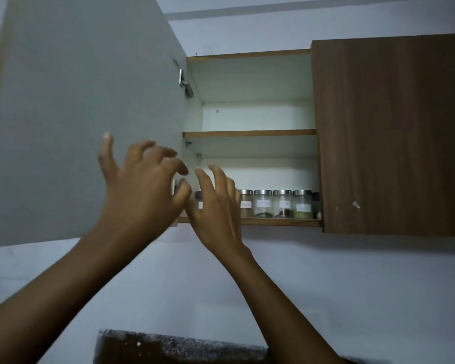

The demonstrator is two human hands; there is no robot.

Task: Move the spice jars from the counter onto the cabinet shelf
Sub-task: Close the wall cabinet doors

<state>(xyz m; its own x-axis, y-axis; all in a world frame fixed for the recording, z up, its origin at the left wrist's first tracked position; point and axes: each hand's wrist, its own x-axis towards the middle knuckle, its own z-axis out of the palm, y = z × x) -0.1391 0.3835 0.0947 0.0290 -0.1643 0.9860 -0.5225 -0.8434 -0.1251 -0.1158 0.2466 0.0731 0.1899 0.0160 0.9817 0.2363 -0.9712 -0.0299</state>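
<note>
Nearest to me, at the bottom of the view, is a corner of the dark speckled stone counter (168, 345); only this small part of it shows. Above it my two bare forearms go up toward the wall cabinet. My left hand (142, 190) is in front of the edge of the open grey cabinet door (76, 114), with the fingers spread and loosely curled, and it holds nothing. My right hand (216, 214) is just beside it, fingers apart and nearly straight, also with nothing in it (whether a fingertip touches a jar behind it, I cannot tell).

Behind the right hand is the lower wooden-edged shelf (281, 222). Here the clear glass spice jars with metal lids (262, 204) stand upright in one row, which runs from left to right along the front edge. Four of them show to the right of my right hand, so this hand is the nearer one. A dark-lidded jar (198, 197) shows between my hands. Each clear jar has a white label and a little dark or green spice at the bottom. Higher up is the upper shelf (247, 133), seen from below, and at the right the closed brown wood-grain door (392, 127). I judge the placing nearly finished.
</note>
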